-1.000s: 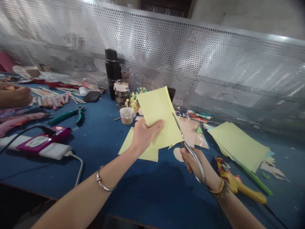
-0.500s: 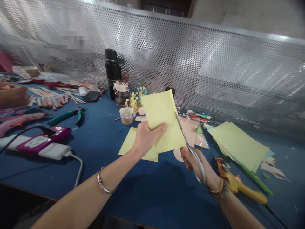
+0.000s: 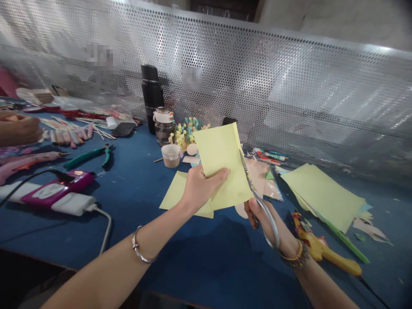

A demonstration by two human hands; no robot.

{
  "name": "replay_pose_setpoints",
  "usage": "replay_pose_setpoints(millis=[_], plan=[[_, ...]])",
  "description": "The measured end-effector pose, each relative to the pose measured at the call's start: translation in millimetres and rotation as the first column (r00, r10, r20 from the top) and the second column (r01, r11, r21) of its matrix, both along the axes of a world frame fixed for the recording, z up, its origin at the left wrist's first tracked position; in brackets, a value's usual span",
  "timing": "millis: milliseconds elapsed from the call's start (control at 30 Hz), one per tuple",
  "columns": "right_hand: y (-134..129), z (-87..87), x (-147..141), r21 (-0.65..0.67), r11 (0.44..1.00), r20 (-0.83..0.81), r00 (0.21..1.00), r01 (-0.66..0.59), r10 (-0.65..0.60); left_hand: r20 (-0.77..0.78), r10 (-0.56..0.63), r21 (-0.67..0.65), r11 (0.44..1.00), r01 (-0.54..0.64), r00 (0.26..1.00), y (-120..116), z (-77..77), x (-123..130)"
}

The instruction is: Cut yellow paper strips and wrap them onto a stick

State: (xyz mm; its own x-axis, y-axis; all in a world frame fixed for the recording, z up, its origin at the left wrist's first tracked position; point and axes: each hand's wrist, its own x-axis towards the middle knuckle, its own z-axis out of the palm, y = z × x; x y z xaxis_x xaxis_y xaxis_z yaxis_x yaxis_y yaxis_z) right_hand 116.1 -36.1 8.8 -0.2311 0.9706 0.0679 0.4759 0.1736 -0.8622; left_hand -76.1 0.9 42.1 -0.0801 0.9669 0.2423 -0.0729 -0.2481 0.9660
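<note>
Raised above the blue table, a yellow paper sheet (image 3: 220, 154) is pinched in my left hand (image 3: 202, 186), thumb across its front. My right hand (image 3: 264, 214) grips the scissors (image 3: 268, 221) by their handles, some fingers hidden behind them. The blades lie along the sheet's right edge, where a narrow strip stands at a slight angle at the top. Under my left hand, another yellow sheet (image 3: 172, 193) rests on the table. To the right of my right hand lies a stack of yellow paper (image 3: 325, 193).
A yellow glue gun (image 3: 325, 253) lies beside my right wrist. Behind the sheet stand a paper cup (image 3: 171, 156), a jar (image 3: 164, 131) and a black flask (image 3: 152, 96). Pliers (image 3: 85, 158) and a purple power strip (image 3: 58, 189) are left. Another person's hand (image 3: 19, 128) shows far left.
The held sheet, both my hands and the scissors have shifted slightly to the right. The sheet's top edge is a little lower. My grip looks the same.
</note>
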Motion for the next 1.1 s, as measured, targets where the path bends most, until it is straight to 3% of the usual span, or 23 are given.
replay_pose_setpoints(millis=[1100], plan=[[-2.4,8.6,-3.4,0.028,0.999,0.117,0.992,0.039,-0.042,0.008,0.001,0.019,1.0,-0.001,1.0,0.4,-0.1,0.3]])
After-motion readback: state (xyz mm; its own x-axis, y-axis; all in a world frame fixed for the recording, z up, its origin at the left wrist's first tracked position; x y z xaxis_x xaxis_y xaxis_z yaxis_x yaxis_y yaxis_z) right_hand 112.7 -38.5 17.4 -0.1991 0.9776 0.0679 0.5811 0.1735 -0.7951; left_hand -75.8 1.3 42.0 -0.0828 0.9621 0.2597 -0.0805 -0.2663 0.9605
